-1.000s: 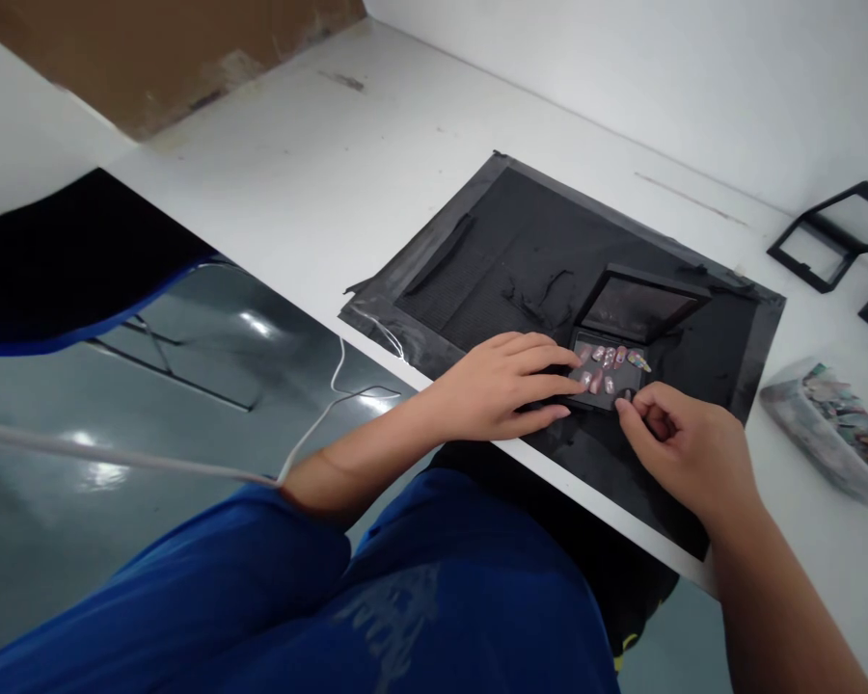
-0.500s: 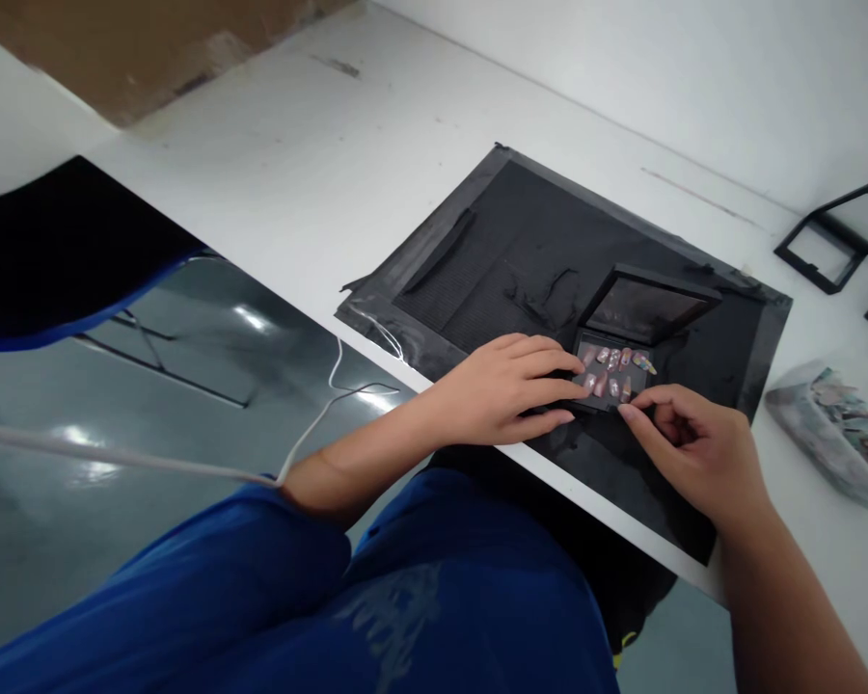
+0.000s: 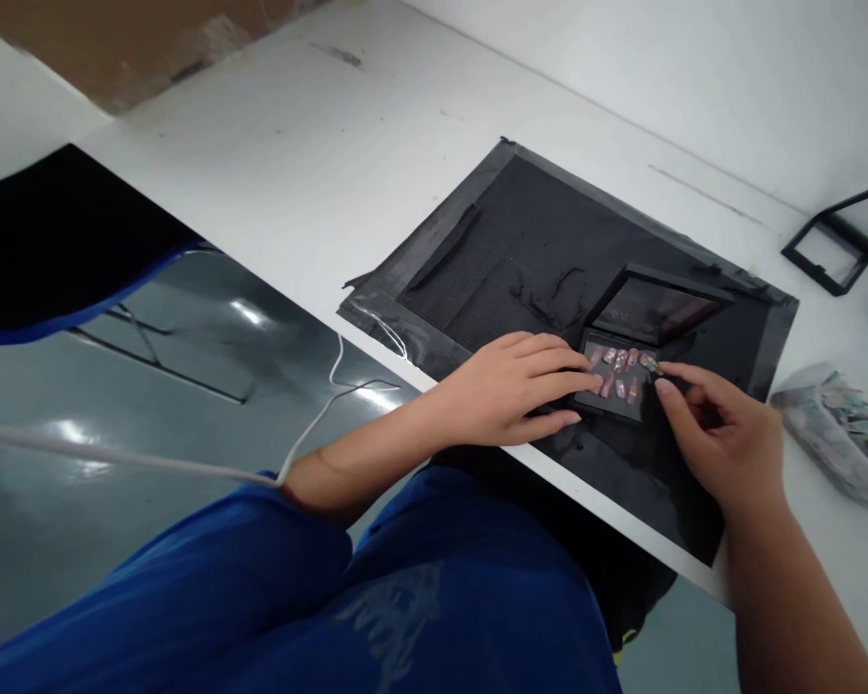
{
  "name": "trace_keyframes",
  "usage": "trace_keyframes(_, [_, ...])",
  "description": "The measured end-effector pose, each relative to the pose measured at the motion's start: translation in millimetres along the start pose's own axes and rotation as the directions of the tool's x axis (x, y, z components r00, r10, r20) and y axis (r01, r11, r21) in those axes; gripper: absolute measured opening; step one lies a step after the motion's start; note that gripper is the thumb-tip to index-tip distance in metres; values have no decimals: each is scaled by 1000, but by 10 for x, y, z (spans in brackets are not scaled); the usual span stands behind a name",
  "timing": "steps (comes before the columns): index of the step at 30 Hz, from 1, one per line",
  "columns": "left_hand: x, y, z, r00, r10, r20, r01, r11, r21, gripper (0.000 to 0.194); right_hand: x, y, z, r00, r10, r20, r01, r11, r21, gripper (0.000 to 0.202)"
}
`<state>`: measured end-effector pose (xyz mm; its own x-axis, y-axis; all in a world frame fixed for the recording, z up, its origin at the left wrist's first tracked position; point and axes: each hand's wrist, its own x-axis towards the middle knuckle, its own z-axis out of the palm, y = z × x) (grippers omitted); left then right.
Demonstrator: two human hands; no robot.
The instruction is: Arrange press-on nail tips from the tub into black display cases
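Note:
A small black display case (image 3: 608,405) lies on a dark mat with its windowed lid (image 3: 655,308) raised. Two rows of decorated press-on nails (image 3: 620,389) in pinkish tones sit inside. My left hand (image 3: 510,390) spreads its fingers over the case's left side, fingertips at the leftmost nails. At the right edge of the case, my right hand (image 3: 727,434) has thumb and index finger pinched at a multicoloured press-on nail (image 3: 649,362) at the end of the upper row. The fingertips partly hide their contact with it.
The black mat (image 3: 470,299) has taped edges and loose black scraps on it. An open black frame case (image 3: 828,255) stands at the right on the white table (image 3: 275,183). Beside my right wrist is a clear bag (image 3: 839,434) of small pieces. A white cable (image 3: 188,469) crosses at left.
My right hand has moved from the case's lower right corner up to the end nail of the upper row. The view has shifted slightly; my left hand stays on the case.

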<state>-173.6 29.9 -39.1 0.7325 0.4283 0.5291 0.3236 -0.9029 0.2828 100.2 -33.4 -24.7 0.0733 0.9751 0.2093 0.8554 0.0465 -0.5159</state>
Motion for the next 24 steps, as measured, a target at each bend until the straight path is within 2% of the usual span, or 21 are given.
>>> trace_keyframes(6, [6, 2, -1, 999, -33, 15, 33, 999, 18, 38, -17, -22, -20, 999, -38, -7, 38, 999, 16, 29])
trace_keyframes(12, [9, -4, -3, 998, -35, 46, 35, 999, 5, 37, -40, 12, -29, 995, -77, 63, 74, 996, 48, 25])
trace_keyframes(19, [6, -14, -1, 999, -26, 46, 26, 1000, -7, 35, -34, 12, -29, 994, -103, 44, 101, 994, 42, 26])
trace_keyframes(21, [7, -12, -8, 998, -30, 56, 31, 999, -12, 35, -43, -13, -22, 995, -96, 21, 95, 995, 38, 26])
trace_keyframes(24, [4, -9, -17, 999, -26, 45, 26, 1000, -12, 35, -92, -51, -42, 992, -98, -76, 101, 995, 28, 24])
